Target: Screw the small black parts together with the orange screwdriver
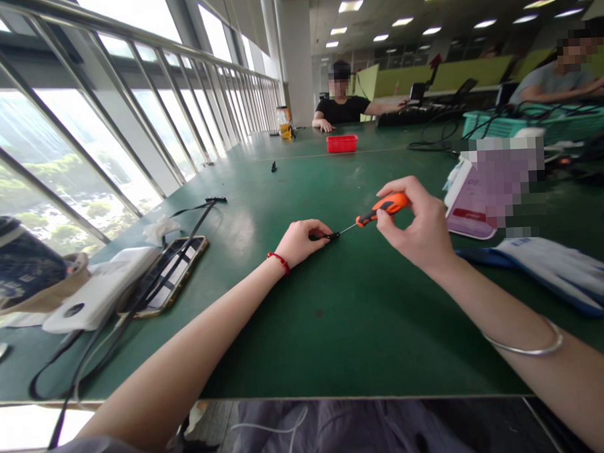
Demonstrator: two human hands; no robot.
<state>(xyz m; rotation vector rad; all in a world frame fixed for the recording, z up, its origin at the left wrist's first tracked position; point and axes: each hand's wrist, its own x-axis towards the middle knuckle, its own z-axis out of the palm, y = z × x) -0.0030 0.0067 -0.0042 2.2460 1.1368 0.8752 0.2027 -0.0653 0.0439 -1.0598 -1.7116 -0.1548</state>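
Observation:
An orange and black screwdriver [388, 205] is gripped by its handle in my right hand [422, 224], its shaft slanting down to the left. The tip meets a small black part [334, 236], whose exact kind I cannot make out. Pinched around that part, the fingers of my left hand [303, 242] rest low over the green tabletop [366, 317]. My fingers hide some of the black part.
To the left lie a phone [197, 248], black straps and a white device [102, 288]. On the right are a propped-up phone [481, 198] and white-blue gloves [554, 265]. A red tray [342, 143] and another small black piece [273, 166] sit farther back. Two people sit beyond.

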